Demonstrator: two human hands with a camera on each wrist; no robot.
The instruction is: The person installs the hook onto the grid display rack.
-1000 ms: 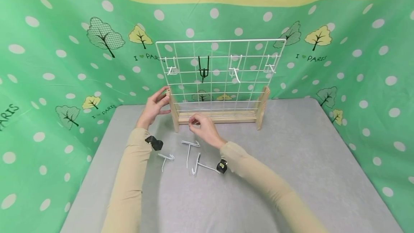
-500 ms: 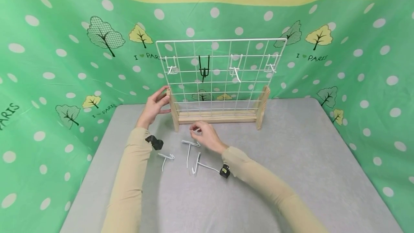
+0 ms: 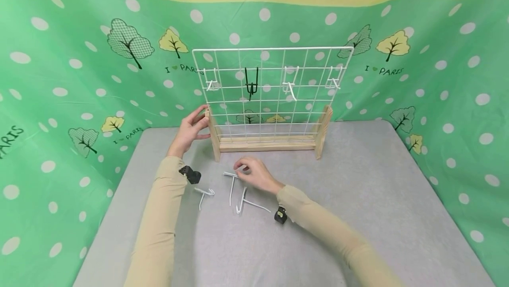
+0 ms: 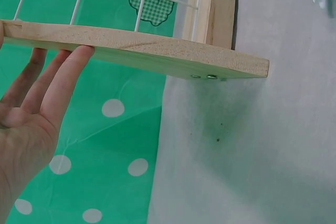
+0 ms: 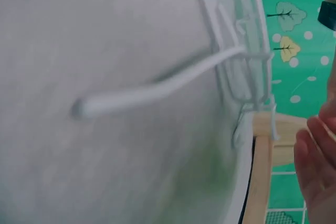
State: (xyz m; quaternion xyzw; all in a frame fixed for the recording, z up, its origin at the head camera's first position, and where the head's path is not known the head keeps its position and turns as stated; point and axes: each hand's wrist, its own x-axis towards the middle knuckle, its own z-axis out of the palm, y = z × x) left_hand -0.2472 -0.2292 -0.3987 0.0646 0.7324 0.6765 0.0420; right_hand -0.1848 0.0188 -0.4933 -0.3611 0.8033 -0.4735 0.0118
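Note:
On the grey table stands a white wire grid (image 3: 260, 86) in a wooden frame. Straight fingers of my left hand (image 3: 188, 132) touch its left wooden upright (image 3: 214, 139); in the left wrist view their tips lie along the outer face of that upright (image 4: 147, 48). My right hand (image 3: 258, 175), fingers loosely bent, hovers over a white T-shaped wire hook (image 3: 232, 191) and covers its crossbar's right end. Nothing shows between its fingertips. Two similar hooks lie nearby, one to the left (image 3: 201, 200), one nearer (image 3: 256, 205). A hook (image 5: 157, 89) looms blurred in the right wrist view.
Across the grid's upper part hang a white hook (image 3: 212, 85) at left, a black hook (image 3: 251, 88), another white hook (image 3: 289, 87) and a white hook (image 3: 333, 83) at right. A green dotted curtain (image 3: 179, 94) surrounds the table.
From the grid's lower wooden bar, my right hand has come toward me and slightly right, over the hook on the table. My left hand stays on the upright.

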